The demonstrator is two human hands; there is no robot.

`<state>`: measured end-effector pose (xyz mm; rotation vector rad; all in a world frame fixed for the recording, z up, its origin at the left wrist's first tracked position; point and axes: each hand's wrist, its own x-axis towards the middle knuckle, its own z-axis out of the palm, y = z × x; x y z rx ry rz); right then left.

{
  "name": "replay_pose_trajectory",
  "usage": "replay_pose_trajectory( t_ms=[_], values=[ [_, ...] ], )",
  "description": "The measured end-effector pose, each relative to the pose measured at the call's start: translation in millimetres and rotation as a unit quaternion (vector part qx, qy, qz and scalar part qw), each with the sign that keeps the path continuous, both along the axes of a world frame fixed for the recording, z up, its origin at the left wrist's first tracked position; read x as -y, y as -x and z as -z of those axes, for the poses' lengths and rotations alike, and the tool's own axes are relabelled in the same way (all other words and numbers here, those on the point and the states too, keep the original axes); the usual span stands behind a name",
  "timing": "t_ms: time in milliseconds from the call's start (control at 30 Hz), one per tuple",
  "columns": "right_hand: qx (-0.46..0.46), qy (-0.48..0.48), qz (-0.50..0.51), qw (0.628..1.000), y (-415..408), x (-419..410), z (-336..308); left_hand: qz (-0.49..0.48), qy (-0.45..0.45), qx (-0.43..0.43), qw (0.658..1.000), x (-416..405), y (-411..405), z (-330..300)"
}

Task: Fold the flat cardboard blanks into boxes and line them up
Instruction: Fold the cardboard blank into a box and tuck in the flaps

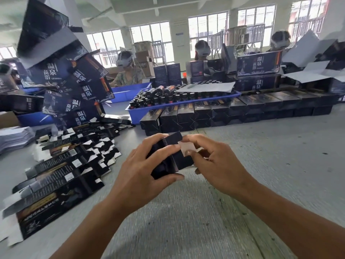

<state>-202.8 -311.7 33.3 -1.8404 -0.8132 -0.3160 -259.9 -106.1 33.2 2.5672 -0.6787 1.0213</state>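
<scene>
Grey tabletop [186, 212] runs through a bright workshop with tall windows. Above it the left hand [147, 172] curls round a dark box [171, 159], thumb under the near edge and fingers over the top, holding it in the air just in front of the person. The right hand [214, 165] pinches at the box's open end, where a black flap [173, 138] stands up and the pale inside shows. To do this step well, I judge the left hand should keep the sleeve square while the right folds the small side flaps in first, then tucks the black flap flat without creasing it. Flat blanks [61, 174] lie fanned out to the left; finished boxes form a row [233, 111] beyond, beside a blue tray [134, 114] of bottles.
</scene>
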Motion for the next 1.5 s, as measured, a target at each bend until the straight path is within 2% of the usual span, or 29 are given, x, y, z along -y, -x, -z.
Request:
replay_pose_trajectory(
  t_ms=[233,433,700,867,1067,1300,1500],
  values=[
    [0.002,-0.013,-0.006,1.0,4.3,1.5,-3.7,0.022,-0.006,-0.005,1.0,-0.6,0.1,-0.7],
    [0.087,0.009,0.03,0.996,10.4,-3.6,-2.7,-0.015,0.014,-0.005,1.0,-4.0,-0.4,-2.3],
    [0.075,0.011,0.052,0.996,13.3,-8.1,0.4,-0.012,0.017,-0.018,1.0,-5.2,2.6,-5.2],
    [0.143,0.043,0.08,0.986,12.6,-9.1,-0.6,-0.027,0.032,-0.009,0.999,-4.5,2.4,-2.5],
    [0.117,0.048,0.068,0.99,12.5,-8.0,-1.6,-0.042,-0.014,-0.008,0.999,-3.9,1.0,-0.6],
    [0.053,0.11,-0.013,0.992,15.0,-6.2,-3.4,-0.036,0.023,-0.01,0.999,-10.2,0.5,-1.6],
    [0.091,0.039,0.066,0.993,12.9,-9.3,-0.6,-0.023,0.012,-0.001,1.0,-5.1,0.4,1.6]
  ],
)
